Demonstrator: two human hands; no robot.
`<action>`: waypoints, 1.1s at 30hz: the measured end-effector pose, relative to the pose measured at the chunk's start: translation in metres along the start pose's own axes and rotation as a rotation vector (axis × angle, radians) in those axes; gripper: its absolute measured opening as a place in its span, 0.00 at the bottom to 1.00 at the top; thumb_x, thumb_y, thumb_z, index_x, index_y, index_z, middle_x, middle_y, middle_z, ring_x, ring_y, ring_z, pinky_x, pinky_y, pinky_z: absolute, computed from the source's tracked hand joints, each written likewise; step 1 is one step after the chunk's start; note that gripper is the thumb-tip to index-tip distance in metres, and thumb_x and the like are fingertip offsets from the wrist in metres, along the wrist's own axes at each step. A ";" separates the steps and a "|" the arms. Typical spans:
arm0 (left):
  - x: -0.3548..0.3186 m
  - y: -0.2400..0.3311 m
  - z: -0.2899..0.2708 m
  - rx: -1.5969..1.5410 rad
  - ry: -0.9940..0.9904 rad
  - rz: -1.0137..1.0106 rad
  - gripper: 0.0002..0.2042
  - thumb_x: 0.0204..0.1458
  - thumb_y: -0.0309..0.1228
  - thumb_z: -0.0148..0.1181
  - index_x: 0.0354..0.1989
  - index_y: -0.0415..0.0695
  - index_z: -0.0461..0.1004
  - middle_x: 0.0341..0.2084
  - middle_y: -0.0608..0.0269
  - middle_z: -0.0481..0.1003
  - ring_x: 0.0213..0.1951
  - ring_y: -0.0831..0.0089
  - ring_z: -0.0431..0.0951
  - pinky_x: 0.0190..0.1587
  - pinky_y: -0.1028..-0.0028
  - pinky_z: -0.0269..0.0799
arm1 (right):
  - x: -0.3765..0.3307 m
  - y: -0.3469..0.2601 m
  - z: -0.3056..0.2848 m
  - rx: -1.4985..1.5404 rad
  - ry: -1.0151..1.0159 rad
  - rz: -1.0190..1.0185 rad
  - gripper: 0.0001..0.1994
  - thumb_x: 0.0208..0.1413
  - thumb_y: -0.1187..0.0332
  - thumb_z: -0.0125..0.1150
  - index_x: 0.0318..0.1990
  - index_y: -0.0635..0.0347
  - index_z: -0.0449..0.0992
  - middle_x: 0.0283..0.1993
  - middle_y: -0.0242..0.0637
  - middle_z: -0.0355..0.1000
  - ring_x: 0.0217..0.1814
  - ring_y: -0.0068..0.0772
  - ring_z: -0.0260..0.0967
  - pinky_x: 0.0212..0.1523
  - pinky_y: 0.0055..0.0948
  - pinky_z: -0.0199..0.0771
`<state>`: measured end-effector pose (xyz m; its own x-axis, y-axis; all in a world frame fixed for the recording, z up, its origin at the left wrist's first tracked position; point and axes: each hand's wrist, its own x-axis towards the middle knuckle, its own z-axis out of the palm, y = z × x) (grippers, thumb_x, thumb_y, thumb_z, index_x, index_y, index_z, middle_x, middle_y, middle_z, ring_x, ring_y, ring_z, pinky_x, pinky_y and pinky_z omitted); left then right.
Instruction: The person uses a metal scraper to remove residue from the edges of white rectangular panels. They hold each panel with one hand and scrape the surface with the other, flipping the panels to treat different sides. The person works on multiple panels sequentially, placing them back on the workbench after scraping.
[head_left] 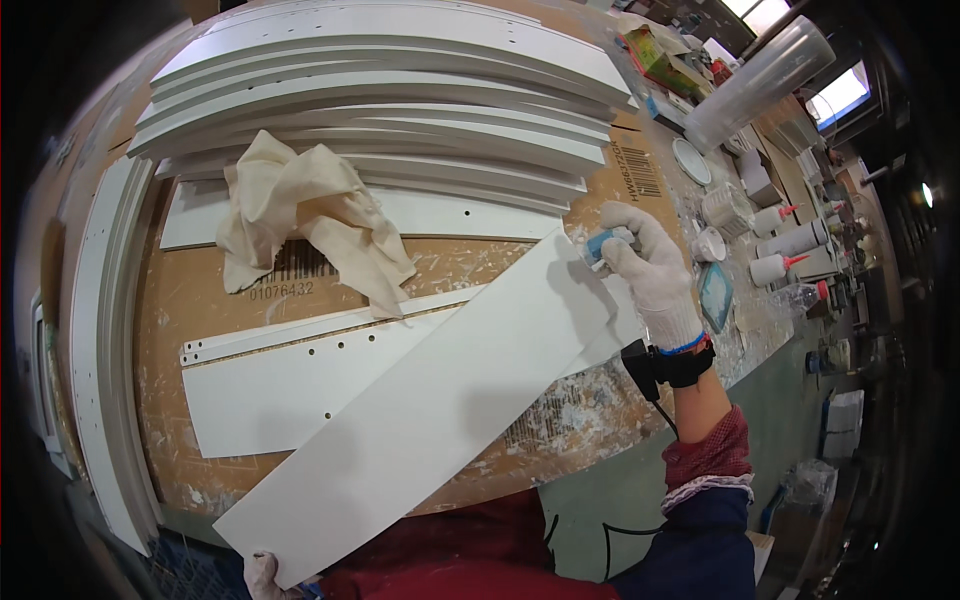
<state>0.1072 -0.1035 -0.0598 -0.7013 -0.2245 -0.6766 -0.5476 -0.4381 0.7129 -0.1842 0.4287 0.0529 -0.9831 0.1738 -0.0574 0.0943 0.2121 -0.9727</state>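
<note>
A long white board lies slantwise in front of me, from the lower left up to the right. At its near-left corner is my left hand, gloved in white, with its fingers closed on the board's end. My right hand, also gloved, is by the board's far end. A small blue and white object is pinched between its thumb and fingers; its kind I cannot make out. Beneath the slanted board lies another white board with small dark holes. A crumpled cream cloth rests beyond them, partly on a further board.
Several white boards are stacked at the back, with more standing along the left. Paint-spotted cardboard covers the table. On the right are red-tipped bottles, a roll of clear film, a white cup and a blue-edged pad.
</note>
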 end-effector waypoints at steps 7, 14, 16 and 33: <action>0.000 -0.003 -0.001 0.003 0.014 -0.014 0.18 0.56 0.37 0.57 0.47 0.34 0.69 0.41 0.44 0.76 0.37 0.56 0.81 0.35 0.64 0.80 | 0.004 0.012 0.007 0.120 0.029 -0.022 0.19 0.55 0.77 0.56 0.54 0.69 0.62 0.41 0.41 0.72 0.40 0.28 0.72 0.43 0.29 0.77; -0.002 0.007 0.009 -0.015 0.013 -0.055 0.19 0.56 0.37 0.57 0.49 0.34 0.69 0.44 0.47 0.75 0.42 0.57 0.79 0.43 0.62 0.78 | -0.002 0.009 0.012 0.167 0.010 -0.002 0.17 0.56 0.78 0.55 0.52 0.69 0.63 0.40 0.42 0.72 0.39 0.31 0.73 0.41 0.35 0.81; -0.002 0.006 0.010 -0.009 0.038 -0.049 0.19 0.56 0.36 0.58 0.50 0.35 0.68 0.46 0.48 0.74 0.45 0.57 0.78 0.46 0.61 0.76 | -0.002 0.009 0.012 0.154 0.016 -0.022 0.16 0.57 0.78 0.53 0.52 0.69 0.63 0.40 0.41 0.71 0.39 0.32 0.73 0.40 0.36 0.81; 0.018 -0.010 -0.001 -0.286 -0.135 0.051 0.35 0.46 0.31 0.67 0.58 0.27 0.56 0.45 0.34 0.70 0.35 0.43 0.80 0.26 0.49 0.83 | 0.030 0.008 0.022 -0.358 0.110 -0.148 0.17 0.54 0.71 0.62 0.51 0.61 0.71 0.38 0.30 0.70 0.41 0.20 0.69 0.43 0.21 0.70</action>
<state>0.1003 -0.1040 -0.0796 -0.7893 -0.1432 -0.5971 -0.3730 -0.6607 0.6515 -0.2163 0.4141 0.0381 -0.9692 0.2142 0.1212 0.0205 0.5608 -0.8277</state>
